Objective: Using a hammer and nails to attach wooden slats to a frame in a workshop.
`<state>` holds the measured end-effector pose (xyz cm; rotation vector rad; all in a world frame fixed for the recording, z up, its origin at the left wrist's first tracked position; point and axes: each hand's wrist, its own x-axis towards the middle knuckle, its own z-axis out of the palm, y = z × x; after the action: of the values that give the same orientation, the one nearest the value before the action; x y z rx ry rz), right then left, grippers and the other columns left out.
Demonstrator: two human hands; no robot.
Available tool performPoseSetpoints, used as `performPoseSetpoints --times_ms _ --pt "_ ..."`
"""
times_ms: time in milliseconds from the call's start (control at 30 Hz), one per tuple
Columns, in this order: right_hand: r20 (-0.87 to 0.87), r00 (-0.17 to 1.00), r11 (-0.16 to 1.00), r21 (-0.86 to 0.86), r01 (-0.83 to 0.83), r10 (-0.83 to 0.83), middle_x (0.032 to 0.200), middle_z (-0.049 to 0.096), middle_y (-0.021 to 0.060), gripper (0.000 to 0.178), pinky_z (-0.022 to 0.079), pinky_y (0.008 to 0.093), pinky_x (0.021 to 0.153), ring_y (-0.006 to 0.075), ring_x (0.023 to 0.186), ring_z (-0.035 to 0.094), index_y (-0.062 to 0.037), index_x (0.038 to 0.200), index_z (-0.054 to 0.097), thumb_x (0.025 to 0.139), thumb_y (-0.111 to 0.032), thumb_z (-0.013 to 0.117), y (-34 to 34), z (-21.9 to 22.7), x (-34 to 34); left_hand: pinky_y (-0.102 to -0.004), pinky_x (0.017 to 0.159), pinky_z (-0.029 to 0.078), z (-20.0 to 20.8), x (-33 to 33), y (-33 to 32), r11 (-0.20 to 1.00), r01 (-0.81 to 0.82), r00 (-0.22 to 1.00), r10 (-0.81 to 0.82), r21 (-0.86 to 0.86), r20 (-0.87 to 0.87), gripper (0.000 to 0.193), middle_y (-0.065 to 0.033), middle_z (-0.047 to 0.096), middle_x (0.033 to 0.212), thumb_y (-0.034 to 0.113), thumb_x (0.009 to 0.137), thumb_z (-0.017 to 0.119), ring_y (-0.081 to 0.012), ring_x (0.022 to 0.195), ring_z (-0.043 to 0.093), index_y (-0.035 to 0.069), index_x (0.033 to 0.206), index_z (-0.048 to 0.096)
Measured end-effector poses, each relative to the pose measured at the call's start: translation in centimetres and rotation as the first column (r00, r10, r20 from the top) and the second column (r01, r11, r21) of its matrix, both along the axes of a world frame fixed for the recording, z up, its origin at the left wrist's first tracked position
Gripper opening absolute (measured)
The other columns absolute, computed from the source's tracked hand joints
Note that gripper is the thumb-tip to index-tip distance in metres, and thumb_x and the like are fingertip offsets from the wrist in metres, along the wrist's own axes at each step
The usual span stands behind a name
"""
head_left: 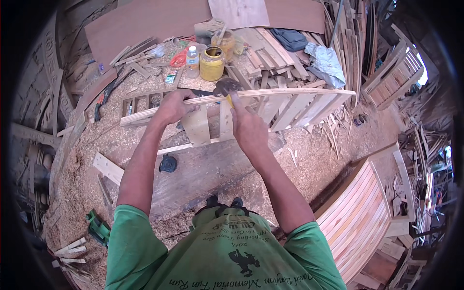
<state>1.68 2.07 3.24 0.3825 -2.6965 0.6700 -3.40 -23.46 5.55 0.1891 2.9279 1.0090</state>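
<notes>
A long wooden frame (290,92) with pale slats stands on its side across the bench in front of me. My left hand (173,107) is closed over its upper edge, left of the middle; what the fingertips touch on the far side is hidden. In my right hand (250,128) is a hammer (228,87), its dark, slightly blurred head over the frame's upper edge and a bit of yellow showing on its handle. A wide pale slat (197,126) lies below and between my hands.
A black tape measure (167,163) lies on the near board. Beyond the frame stand an open yellow jar (211,64), a clear bottle (192,63) and stacked wood offcuts (275,53). A green power tool (98,227) sits lower left; a slatted wooden panel (355,217) leans lower right.
</notes>
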Motion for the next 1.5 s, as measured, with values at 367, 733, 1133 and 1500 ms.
performPoseSetpoints --times_ms 367,733,1133,1500 --pt "0.060 0.995 0.978 -0.198 -0.064 0.077 0.090 0.069 0.0266 0.054 0.051 0.0552 0.066 0.0462 0.076 0.068 -0.0152 0.154 0.047 0.102 -0.018 0.059 0.3 2.0 0.4 -0.0404 0.089 0.053 -0.8 0.1 0.0 0.997 -0.033 0.997 0.028 -0.072 -0.074 0.035 -0.0167 0.075 0.104 0.025 0.084 0.082 -0.0278 0.096 0.072 0.005 0.111 0.075" --pt "0.074 0.988 0.908 -0.408 -0.097 0.139 0.097 0.069 0.0234 0.047 0.055 0.0523 0.072 0.0428 0.082 0.070 -0.0108 0.144 0.057 0.102 -0.032 0.059 -2.4 -0.9 4.0 -0.0432 0.090 0.054 -1.0 -0.5 -1.0 0.998 -0.060 0.998 0.059 -0.038 -0.013 0.040 -0.0164 0.076 0.104 0.034 0.078 0.086 -0.0320 0.100 0.073 0.008 0.108 0.077" --pt "0.339 0.831 0.814 -0.542 -0.211 0.441 0.097 0.070 0.0221 0.030 0.053 0.0541 0.078 0.0449 0.092 0.068 -0.0040 0.117 0.056 0.095 -0.022 0.068 -19.8 -12.0 6.3 -0.0422 0.087 0.056 -1.2 0.0 -0.2 0.997 -0.077 0.996 0.077 -0.023 -0.034 0.036 -0.0155 0.077 0.099 0.033 0.079 0.086 -0.0331 0.093 0.074 0.012 0.108 0.078" --pt "0.302 0.864 0.779 -0.609 -0.151 0.403 0.098 0.069 0.0254 0.029 0.050 0.0582 0.079 0.0478 0.093 0.067 -0.0030 0.114 0.053 0.094 -0.019 0.067 -16.7 -11.6 5.4 -0.0448 0.088 0.055 -0.8 0.1 0.3 0.990 -0.106 0.994 0.101 -0.093 -0.049 0.035 -0.0150 0.077 0.095 0.039 0.083 0.083 -0.0345 0.095 0.073 0.015 0.107 0.077"
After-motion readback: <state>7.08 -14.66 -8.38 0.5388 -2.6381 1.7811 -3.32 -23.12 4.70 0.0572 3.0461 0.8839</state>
